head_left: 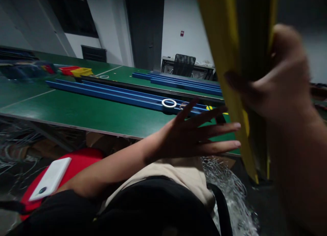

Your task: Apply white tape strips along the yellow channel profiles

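A long yellow metal channel [219, 35] stands steeply tilted on the right, its top cut off by the frame edge. My right hand [286, 76] is wrapped round it, with the thumb across the near side, slightly blurred. My left hand [194, 135] reaches toward the channel with fingers spread, holding nothing; whether its fingertips touch the yellow face I cannot tell. Behind that hand, a white ring like a tape roll [169, 103] rests on a blue channel [114, 95] on the table, beside a second, partly hidden ring [183, 106].
More blue channels [178, 82] lie across the green table [102, 118]. Red [68, 70] and yellow [81, 72] bins stand at the left. A white phone [51, 178] lies on a red stool [84, 157]. Tangled silvery strands [230, 191] cover the floor; a chair [183, 64] stands beyond.
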Action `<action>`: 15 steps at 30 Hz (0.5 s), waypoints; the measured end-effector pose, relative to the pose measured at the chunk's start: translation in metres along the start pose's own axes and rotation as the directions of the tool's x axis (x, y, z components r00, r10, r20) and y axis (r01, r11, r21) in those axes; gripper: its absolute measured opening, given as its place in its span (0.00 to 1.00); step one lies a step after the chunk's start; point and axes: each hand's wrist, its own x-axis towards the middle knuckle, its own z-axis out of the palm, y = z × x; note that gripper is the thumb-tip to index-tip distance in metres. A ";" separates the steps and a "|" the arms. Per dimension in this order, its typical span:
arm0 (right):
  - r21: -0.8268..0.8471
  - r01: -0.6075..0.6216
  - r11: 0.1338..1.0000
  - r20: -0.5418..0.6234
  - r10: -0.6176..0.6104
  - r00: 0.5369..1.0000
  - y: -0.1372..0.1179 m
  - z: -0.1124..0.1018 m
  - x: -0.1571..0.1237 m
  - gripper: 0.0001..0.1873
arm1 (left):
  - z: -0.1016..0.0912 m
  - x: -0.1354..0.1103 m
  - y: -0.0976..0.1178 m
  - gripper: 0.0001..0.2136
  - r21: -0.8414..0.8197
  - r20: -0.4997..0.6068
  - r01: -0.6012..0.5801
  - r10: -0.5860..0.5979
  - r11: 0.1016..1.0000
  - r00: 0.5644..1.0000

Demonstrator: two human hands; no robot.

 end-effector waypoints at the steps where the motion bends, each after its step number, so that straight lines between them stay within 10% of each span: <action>1: -0.027 -0.011 1.000 0.016 0.011 1.000 -0.003 0.007 -0.008 0.43 | -0.014 0.002 -0.004 0.24 0.070 0.037 0.048 -0.051 0.996 0.998; 6: -0.194 -0.014 0.981 0.303 0.073 0.950 -0.008 0.057 -0.063 0.46 | -0.045 -0.006 -0.035 0.34 0.235 0.236 0.233 -0.288 0.944 0.928; 15: 0.014 0.127 0.992 0.635 -0.107 0.765 0.011 0.076 -0.110 0.39 | 0.008 -0.068 -0.038 0.23 0.111 0.551 0.352 -0.352 0.929 0.756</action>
